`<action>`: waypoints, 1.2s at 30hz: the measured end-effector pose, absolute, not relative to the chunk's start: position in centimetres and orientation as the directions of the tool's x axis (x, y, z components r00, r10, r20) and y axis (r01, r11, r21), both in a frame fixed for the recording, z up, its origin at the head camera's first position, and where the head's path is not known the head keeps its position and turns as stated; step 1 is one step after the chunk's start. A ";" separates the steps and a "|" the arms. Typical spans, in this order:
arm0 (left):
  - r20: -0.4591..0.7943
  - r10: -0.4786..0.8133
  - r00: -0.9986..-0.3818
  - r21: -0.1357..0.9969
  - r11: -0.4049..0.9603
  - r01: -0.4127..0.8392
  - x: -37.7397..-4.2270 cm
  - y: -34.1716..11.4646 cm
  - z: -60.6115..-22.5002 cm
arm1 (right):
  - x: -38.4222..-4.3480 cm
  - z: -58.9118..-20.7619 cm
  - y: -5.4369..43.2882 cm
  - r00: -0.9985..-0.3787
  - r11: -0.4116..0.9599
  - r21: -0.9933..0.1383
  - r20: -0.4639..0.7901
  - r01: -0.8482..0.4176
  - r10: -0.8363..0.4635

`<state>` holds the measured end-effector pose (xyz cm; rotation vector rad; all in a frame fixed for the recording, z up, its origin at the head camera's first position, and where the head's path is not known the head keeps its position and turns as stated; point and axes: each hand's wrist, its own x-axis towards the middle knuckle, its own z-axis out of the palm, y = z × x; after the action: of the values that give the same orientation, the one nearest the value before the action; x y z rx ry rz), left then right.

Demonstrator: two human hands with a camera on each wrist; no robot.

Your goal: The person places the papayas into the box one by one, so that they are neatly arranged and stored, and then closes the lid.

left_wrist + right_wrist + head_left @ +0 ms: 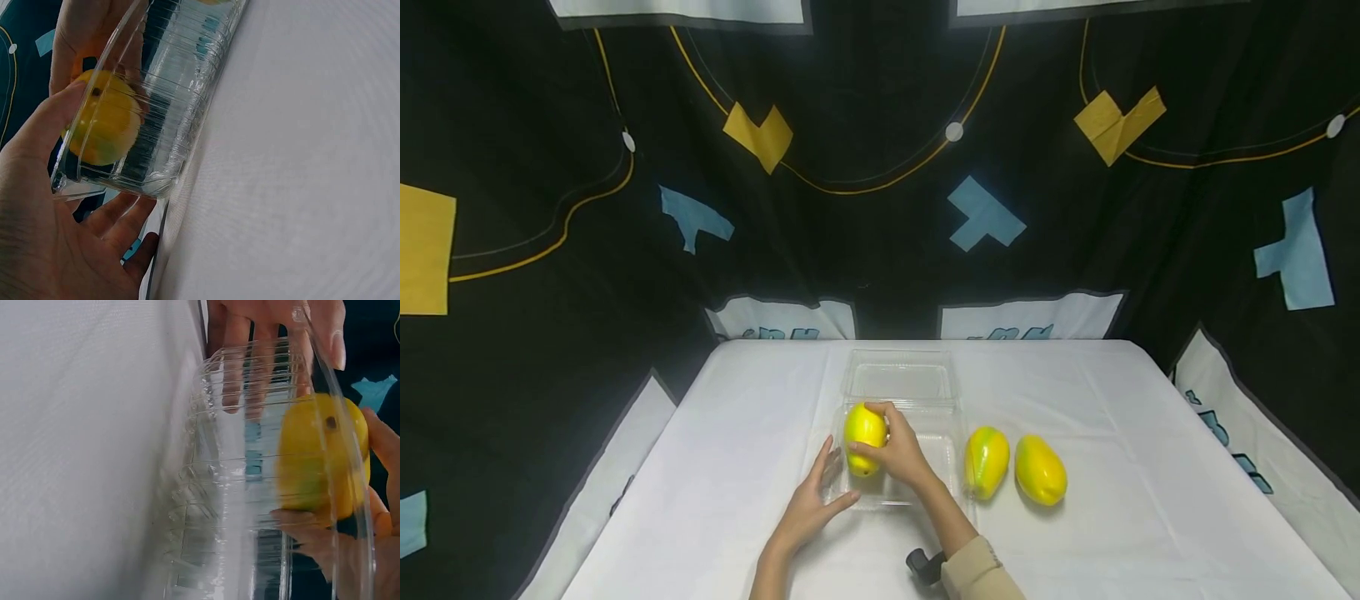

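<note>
One tan sleeve (977, 571) lies nearest, its right hand (902, 450) pinching a yellow fruit (861, 425) at the left end of one clear container (938, 446), the lid (901, 375) laid back on the far side; two more yellow fruits (1041, 471), making three, sit just past its right edge, and white cloth (1120, 533) stretches wide either way. From the left wrist, the left hand (75, 244) spreads straight fingers around the container's end. From the right wrist, the gripped fruit shows through the ribbed wall; whether it touches bottom I cannot tell
</note>
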<state>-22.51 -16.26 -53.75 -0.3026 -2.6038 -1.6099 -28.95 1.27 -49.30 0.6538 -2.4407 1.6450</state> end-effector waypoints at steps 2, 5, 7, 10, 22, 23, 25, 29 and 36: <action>0.160 0.132 -0.978 0.876 0.439 0.202 -22.5 -16.3 -53.8 | -29.0 -49.4 1.1 -0.899 0.323 -0.851 0.329 -0.415 -0.289; 0.163 0.134 -0.977 0.871 0.446 0.207 -22.5 -16.3 -53.7 | -29.2 -49.8 0.8 -0.905 0.333 -0.852 0.319 -0.404 -0.283; 0.168 0.142 -0.976 0.870 0.444 0.214 -22.4 -16.2 -53.7 | -29.3 -50.1 0.6 -0.908 0.346 -0.850 0.311 -0.398 -0.279; 0.164 0.142 -0.976 0.876 0.433 0.210 -22.4 -16.1 -53.6 | -29.5 -50.7 0.3 -0.916 0.387 -0.838 0.294 -0.385 -0.274; 0.159 0.131 -0.979 0.866 0.458 0.202 -22.7 -16.1 -53.7 | -29.6 -51.0 -0.1 -0.934 0.387 -0.870 0.197 -0.306 -0.297; 0.156 0.127 -0.980 0.865 0.461 0.197 -22.7 -16.1 -53.7 | -29.5 -51.0 0.0 -0.932 0.382 -0.873 0.191 -0.304 -0.307; 0.157 0.128 -0.979 0.864 0.463 0.199 -22.7 -16.1 -53.7 | -29.5 -51.2 0.0 -0.928 0.376 -0.876 0.181 -0.302 -0.325; 0.152 0.124 -0.981 0.863 0.467 0.193 -22.7 -16.1 -53.6 | -29.6 -51.5 0.1 -0.922 0.395 -0.869 0.152 -0.297 -0.357; 0.165 0.121 -0.979 0.860 0.467 0.203 -22.6 -16.1 -53.7 | -29.7 -51.8 0.1 -0.915 0.458 -0.827 0.155 -0.326 -0.371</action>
<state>-22.62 -16.08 -53.68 -0.2901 -2.6209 -1.5541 -29.73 0.10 -51.85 0.6514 -2.7231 1.5269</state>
